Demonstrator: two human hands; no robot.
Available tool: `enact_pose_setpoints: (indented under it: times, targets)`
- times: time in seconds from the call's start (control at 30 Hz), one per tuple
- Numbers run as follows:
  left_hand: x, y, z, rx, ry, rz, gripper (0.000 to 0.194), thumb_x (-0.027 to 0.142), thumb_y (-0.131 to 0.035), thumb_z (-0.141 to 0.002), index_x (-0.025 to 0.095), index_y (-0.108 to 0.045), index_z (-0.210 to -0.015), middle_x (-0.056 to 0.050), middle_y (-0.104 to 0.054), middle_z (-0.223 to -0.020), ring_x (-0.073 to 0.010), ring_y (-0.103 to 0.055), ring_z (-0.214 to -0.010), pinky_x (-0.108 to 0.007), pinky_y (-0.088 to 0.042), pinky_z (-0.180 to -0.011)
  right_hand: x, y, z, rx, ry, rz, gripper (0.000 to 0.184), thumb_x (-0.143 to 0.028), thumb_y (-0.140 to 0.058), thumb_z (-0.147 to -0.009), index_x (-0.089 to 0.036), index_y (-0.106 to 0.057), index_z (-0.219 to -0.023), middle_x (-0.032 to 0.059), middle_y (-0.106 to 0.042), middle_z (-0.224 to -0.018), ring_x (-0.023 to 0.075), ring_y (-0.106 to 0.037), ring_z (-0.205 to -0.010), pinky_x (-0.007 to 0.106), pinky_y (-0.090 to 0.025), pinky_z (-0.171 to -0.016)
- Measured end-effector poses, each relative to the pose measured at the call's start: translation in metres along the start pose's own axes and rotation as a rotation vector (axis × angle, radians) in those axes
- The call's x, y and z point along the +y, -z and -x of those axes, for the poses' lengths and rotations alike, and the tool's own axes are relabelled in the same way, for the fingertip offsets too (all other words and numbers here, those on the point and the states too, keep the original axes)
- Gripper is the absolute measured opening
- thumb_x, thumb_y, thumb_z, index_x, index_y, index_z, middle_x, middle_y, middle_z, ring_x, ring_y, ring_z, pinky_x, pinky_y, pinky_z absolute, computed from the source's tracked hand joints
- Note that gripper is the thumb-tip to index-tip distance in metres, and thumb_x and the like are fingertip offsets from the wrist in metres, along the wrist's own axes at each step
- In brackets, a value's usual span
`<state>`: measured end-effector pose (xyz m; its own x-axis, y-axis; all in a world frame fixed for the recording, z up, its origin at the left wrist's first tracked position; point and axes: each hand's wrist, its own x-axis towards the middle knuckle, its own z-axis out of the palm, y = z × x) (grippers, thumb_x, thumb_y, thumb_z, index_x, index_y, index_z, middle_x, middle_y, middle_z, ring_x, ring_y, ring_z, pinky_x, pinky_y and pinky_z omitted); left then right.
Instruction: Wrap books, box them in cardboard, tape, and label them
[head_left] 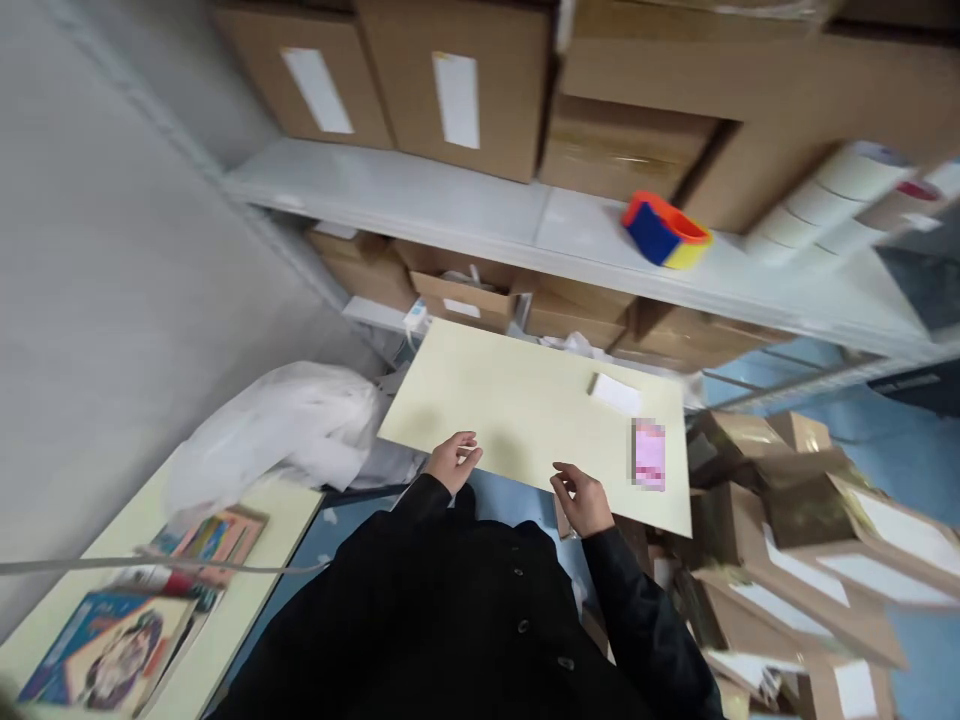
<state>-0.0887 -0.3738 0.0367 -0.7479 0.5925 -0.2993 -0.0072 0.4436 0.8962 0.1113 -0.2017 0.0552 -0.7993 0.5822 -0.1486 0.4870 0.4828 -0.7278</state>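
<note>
My left hand [454,461] hovers at the near edge of a pale cream table [510,390], fingers loosely curved and apart, holding nothing. Over the same edge, further right, is my right hand [582,499]; its thumb and fingers are bent with a gap between them, and nothing shows in it. Nearest to the right hand lies a pink item [649,455], blurred into blocks, at the table's right side. Behind that item sits a small white box [616,393]. Neither hand touches these two things.
Shelves [480,205] with cardboard boxes [457,95] stand behind the table. An orange, blue and yellow ring-shaped object [665,230] and white rolls [832,195] rest there. Cartons [795,550] pile up at right. At left are white plastic bags [277,430] and a side table with books [112,645].
</note>
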Motion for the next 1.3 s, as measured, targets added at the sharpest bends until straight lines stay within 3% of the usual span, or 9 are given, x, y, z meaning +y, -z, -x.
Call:
enact_pose_setpoints:
  times: [0.13, 0.27, 0.47, 0.63, 0.77, 0.87, 1.13, 1.3]
  targets:
    - [-0.021, 0.053, 0.011, 0.182, 0.046, 0.074, 0.036, 0.039, -0.061, -0.072, 0.018, -0.061, -0.101, -0.009, -0.068, -0.094, -0.0171, -0.067, -0.074, -0.032, -0.054, -0.072, -0.048, -0.043, -0.040, -0.178, 0.137, 0.005, 0.029, -0.036, -0.045, -0.085, -0.022, -0.062, -0.104, 0.0049, -0.071, -0.085, 0.0194, -0.068, -0.070, 0.035, -0.055, -0.071]
    - [-0.043, 0.089, 0.035, 0.349, 0.146, 0.076, 0.035, 0.037, -0.058, -0.073, 0.016, -0.060, -0.100, -0.010, -0.069, -0.091, -0.0187, -0.066, -0.070, -0.033, -0.053, -0.066, -0.084, -0.073, -0.070, -0.385, 0.305, 0.046, 0.029, -0.035, -0.046, -0.085, -0.022, -0.062, -0.105, 0.0042, -0.071, -0.084, 0.0189, -0.067, -0.070, 0.034, -0.054, -0.071]
    - [-0.066, 0.105, 0.092, 0.613, 0.277, -0.014, 0.040, 0.042, -0.053, -0.076, 0.015, -0.058, -0.105, -0.011, -0.070, -0.096, -0.0211, -0.068, -0.077, -0.035, -0.054, -0.071, -0.112, -0.117, -0.108, -0.724, 0.531, 0.133, 0.031, -0.033, -0.047, -0.085, -0.020, -0.063, -0.107, 0.0043, -0.072, -0.089, 0.0173, -0.067, -0.073, 0.031, -0.053, -0.073]
    - [-0.082, 0.108, 0.150, 0.833, 0.436, 0.027, 0.046, 0.049, -0.052, -0.076, 0.015, -0.058, -0.108, -0.012, -0.070, -0.097, -0.0224, -0.069, -0.080, -0.035, -0.055, -0.068, -0.156, -0.161, -0.124, -0.865, 0.801, 0.177, 0.029, -0.030, -0.048, -0.085, -0.021, -0.065, -0.107, 0.0051, -0.072, -0.090, 0.0181, -0.066, -0.077, 0.031, -0.051, -0.076]
    - [-0.099, 0.115, 0.190, 1.060, 0.518, 0.068, 0.052, 0.053, -0.052, -0.073, 0.014, -0.059, -0.106, -0.014, -0.070, -0.096, -0.0238, -0.069, -0.079, -0.038, -0.056, -0.071, -0.200, -0.193, -0.111, -0.991, 0.924, 0.210, 0.030, -0.028, -0.049, -0.086, -0.020, -0.063, -0.112, 0.0047, -0.072, -0.093, 0.0177, -0.065, -0.078, 0.031, -0.049, -0.079]
    - [-0.113, 0.125, 0.214, 1.145, 0.565, 0.102, 0.055, 0.055, -0.052, -0.072, 0.013, -0.058, -0.107, -0.015, -0.070, -0.097, -0.0253, -0.069, -0.079, -0.038, -0.056, -0.070, -0.224, -0.219, -0.090, -1.105, 1.001, 0.291, 0.031, -0.027, -0.050, -0.086, -0.020, -0.062, -0.114, 0.0043, -0.071, -0.094, 0.0176, -0.065, -0.080, 0.031, -0.047, -0.080]
    - [-0.171, 0.174, 0.272, 1.232, 0.663, 0.139, 0.050, 0.048, -0.051, -0.077, 0.013, -0.056, -0.112, -0.014, -0.068, -0.104, -0.0240, -0.069, -0.087, -0.037, -0.055, -0.078, -0.261, -0.294, -0.030, -1.304, 1.100, 0.581, 0.042, -0.030, -0.054, -0.083, -0.019, -0.057, -0.124, 0.0073, -0.068, -0.107, 0.0221, -0.064, -0.094, 0.031, -0.046, -0.081]
    - [-0.217, 0.222, 0.304, 1.124, 0.773, 0.095, 0.044, 0.040, -0.053, -0.079, 0.014, -0.056, -0.113, -0.013, -0.068, -0.108, -0.0240, -0.067, -0.094, -0.037, -0.052, -0.085, -0.283, -0.349, 0.005, -1.315, 1.073, 0.712, 0.044, -0.032, -0.054, -0.083, -0.016, -0.056, -0.125, 0.0108, -0.067, -0.110, 0.0261, -0.061, -0.102, 0.034, -0.045, -0.084]
